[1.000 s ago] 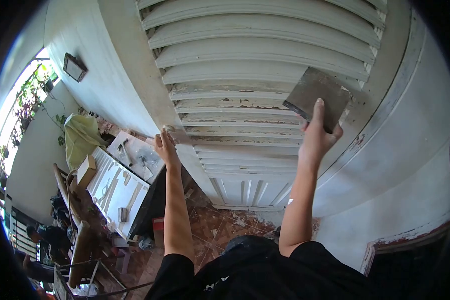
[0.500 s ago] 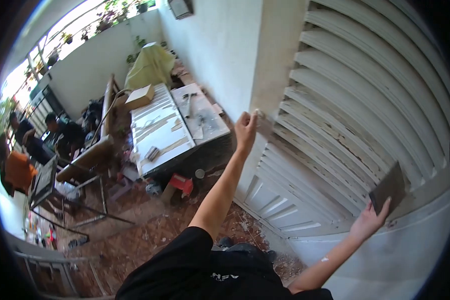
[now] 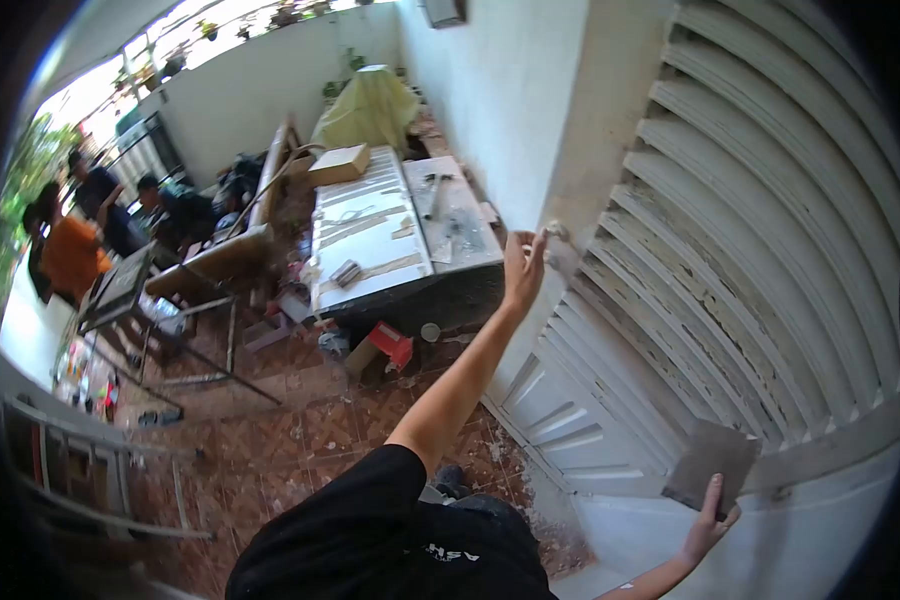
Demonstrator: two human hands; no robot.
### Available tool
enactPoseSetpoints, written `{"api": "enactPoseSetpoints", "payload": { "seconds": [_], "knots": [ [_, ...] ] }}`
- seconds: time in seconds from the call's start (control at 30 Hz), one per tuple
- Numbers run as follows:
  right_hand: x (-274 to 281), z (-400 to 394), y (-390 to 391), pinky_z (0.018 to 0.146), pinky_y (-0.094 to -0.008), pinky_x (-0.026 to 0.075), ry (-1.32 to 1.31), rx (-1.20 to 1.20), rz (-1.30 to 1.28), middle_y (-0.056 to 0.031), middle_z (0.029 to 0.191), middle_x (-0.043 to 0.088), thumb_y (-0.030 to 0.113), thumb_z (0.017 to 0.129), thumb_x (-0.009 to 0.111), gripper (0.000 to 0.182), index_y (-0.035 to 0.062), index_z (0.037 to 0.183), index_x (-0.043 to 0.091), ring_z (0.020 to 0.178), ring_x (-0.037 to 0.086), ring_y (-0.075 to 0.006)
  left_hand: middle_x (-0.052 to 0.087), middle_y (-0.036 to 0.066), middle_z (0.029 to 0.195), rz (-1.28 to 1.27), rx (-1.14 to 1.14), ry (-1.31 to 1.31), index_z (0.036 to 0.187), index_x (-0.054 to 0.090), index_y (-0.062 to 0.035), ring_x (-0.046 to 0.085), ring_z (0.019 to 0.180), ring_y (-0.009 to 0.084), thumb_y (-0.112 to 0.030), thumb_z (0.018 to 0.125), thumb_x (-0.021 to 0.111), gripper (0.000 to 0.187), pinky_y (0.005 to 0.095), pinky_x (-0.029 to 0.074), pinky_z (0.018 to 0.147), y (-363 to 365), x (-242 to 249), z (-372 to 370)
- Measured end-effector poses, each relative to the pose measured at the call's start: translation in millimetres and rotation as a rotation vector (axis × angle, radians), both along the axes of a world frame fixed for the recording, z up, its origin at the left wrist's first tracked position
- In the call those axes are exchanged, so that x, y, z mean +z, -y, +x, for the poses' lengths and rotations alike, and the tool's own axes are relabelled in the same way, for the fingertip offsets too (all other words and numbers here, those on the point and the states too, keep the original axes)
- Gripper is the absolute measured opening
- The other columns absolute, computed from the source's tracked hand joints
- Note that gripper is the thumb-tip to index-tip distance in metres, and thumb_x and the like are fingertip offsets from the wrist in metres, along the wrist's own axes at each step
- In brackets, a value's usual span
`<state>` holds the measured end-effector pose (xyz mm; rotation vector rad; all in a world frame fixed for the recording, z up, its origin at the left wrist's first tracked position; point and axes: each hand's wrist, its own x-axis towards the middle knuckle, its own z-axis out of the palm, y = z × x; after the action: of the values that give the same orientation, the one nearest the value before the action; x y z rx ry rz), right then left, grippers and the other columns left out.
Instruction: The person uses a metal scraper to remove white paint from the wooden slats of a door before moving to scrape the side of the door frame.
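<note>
A louvered door (image 3: 610,410) with white, peeling paint stands in front of me on the right. My left hand (image 3: 523,275) is raised beside its edge, fingertips right next to a small pale knob (image 3: 558,231). Its fingers are bent and apart, with a gap showing between thumb and fingers. Low on the right, my right hand (image 3: 710,525) grips a flat, grey-brown rectangular sheet (image 3: 708,462). The thumb lies across the sheet's face, while the other fingers are mostly hidden behind it. The sheet overlaps the lower ends of the slats in this view.
Left of the door stands a work table (image 3: 365,270) bearing a hammer (image 3: 433,195), a small block (image 3: 346,273) and a cardboard box (image 3: 338,165). A red box (image 3: 391,345) lies below. Several people, one in an orange shirt (image 3: 73,258), are near a metal frame (image 3: 160,350).
My left hand has loosened from its pinch at the knob, its fingers now apart. My right hand has lowered and turned the sheet, so its broad face shows. The whole view has shifted left.
</note>
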<state>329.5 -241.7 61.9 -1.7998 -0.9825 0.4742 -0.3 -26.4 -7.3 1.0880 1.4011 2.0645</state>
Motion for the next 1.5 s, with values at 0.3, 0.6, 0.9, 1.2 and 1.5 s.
{"api": "enactPoseSetpoints", "payload": {
  "seconds": [0.3, 0.6, 0.9, 1.2, 1.5],
  "knots": [
    [-44, -65, -6, 0.067, -0.0275, 0.038, -0.231, 0.646, -0.182, -0.0113, 0.076, 0.05, 0.027, 0.07, 0.063, 0.037, -0.0011, 0.078, 0.04, 0.071, 0.046, -0.0153, 0.047, 0.008, 0.098, -0.261, -0.933, 0.468, 0.108, 0.041, -0.005, 0.045, 0.092, 0.0164, -0.038, 0.081, 0.038, 0.043, 0.0281, 0.036, 0.078, 195, -6, 64],
    [-57, -67, 16, 0.079, -0.0286, 0.033, -0.357, 0.913, -0.363, -0.0127, 0.088, 0.049, 0.029, 0.071, 0.062, 0.042, -0.0005, 0.09, 0.039, 0.085, 0.044, -0.019, 0.044, 0.003, 0.106, -0.225, -0.655, 0.745, 0.113, 0.037, -0.0081, 0.043, 0.096, 0.0123, -0.03, 0.083, 0.041, 0.037, 0.0306, 0.035, 0.079, 304, -24, 116],
    [-81, -38, 5, 0.06, -0.0244, 0.04, -0.259, 1.08, -0.21, -0.0094, 0.072, 0.054, 0.022, 0.073, 0.06, 0.03, -0.0062, 0.079, 0.051, 0.063, 0.048, -0.0122, 0.052, -0.001, 0.09, -0.283, -0.299, 0.697, 0.103, 0.049, -0.0068, 0.049, 0.08, 0.007, -0.015, 0.082, 0.048, 0.023, 0.0236, 0.042, 0.068, 309, -39, 148],
    [-87, -19, -31, 0.045, -0.021, 0.044, -0.457, 0.802, 0.059, -0.0107, 0.067, 0.057, 0.003, 0.073, 0.055, 0.009, -0.0038, 0.078, 0.056, 0.052, 0.053, -0.0099, 0.055, 0.003, 0.093, -0.307, -0.02, 0.637, 0.101, 0.05, -0.0002, 0.049, 0.082, 0.0082, -0.011, 0.08, 0.049, 0.024, 0.0218, 0.04, 0.072, 316, -45, 135],
    [-100, -28, -24, 0.037, -0.0223, 0.042, -0.425, 1.041, -0.197, -0.0088, 0.047, 0.053, 0.018, 0.081, 0.046, 0.032, -0.0038, 0.059, 0.055, 0.037, 0.05, -0.0128, 0.055, 0.004, 0.093, -0.389, 0.084, 0.646, 0.102, 0.05, 0.0014, 0.05, 0.08, 0.0087, -0.011, 0.079, 0.05, 0.025, 0.0218, 0.041, 0.069, 323, -37, 137]
  ]
}}
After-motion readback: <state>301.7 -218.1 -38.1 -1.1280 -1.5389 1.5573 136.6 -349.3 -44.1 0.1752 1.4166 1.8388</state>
